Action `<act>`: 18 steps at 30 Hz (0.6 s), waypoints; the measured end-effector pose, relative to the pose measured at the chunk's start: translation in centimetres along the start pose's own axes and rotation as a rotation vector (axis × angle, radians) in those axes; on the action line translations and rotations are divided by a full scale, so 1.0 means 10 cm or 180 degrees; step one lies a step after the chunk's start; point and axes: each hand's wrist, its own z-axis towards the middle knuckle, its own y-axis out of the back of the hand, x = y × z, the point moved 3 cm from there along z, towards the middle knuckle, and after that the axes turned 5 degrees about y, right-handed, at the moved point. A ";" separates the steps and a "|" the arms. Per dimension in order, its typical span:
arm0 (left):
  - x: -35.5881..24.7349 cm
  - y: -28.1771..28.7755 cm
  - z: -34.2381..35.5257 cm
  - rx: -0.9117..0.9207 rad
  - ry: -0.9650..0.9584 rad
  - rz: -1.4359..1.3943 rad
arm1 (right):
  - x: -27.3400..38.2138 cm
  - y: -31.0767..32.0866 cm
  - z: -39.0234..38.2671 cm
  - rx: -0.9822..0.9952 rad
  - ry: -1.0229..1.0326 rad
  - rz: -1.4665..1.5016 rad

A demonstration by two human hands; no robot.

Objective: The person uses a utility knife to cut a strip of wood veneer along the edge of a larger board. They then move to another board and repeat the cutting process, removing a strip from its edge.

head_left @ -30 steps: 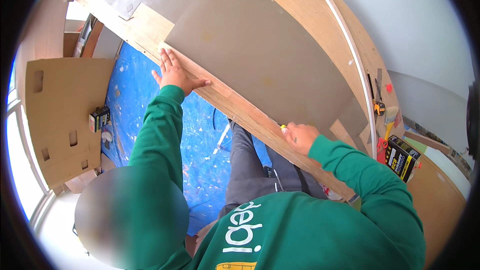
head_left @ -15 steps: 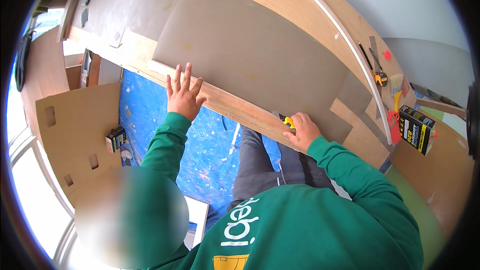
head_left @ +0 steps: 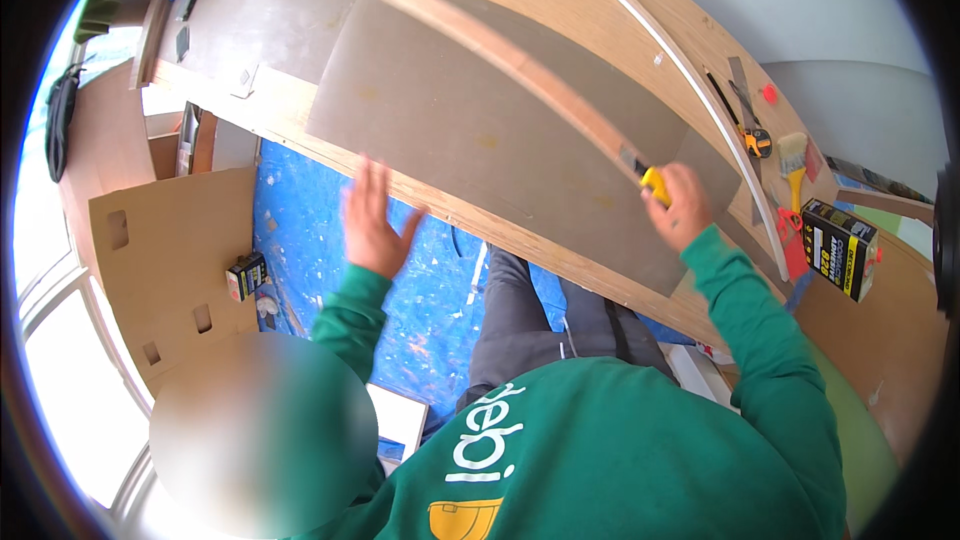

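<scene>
Wooden and blurred, the long strip slants away leftward over the grey-brown sheet from the yellow-handled tool clasped in our right hand, the nearer one, while our left hand, fingers apart and empty, hovers by the sheet's near edge.

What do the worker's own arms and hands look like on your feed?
Both hands are bare, with no gloves: the left hand is motion-blurred, the right hand sharper. The left sleeve and right sleeve are long, plain green and slightly wrinkled, ending in matching green cuffs at the wrists. Part of the left sleeve is blurred out.
</scene>
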 end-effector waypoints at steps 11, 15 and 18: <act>-0.93 -1.41 -2.45 0.3266 0.1801 -0.2244 | -1.27 -0.17 0.51 -0.0345 -0.0081 -0.0495; -0.94 -1.34 -2.08 0.2742 0.2164 -0.3005 | -1.09 -0.04 0.39 -0.0293 -0.0251 -0.0347; -0.93 -1.50 -2.27 0.2513 0.1686 -0.1690 | -0.76 0.13 -0.12 -0.0103 -0.0128 -0.0014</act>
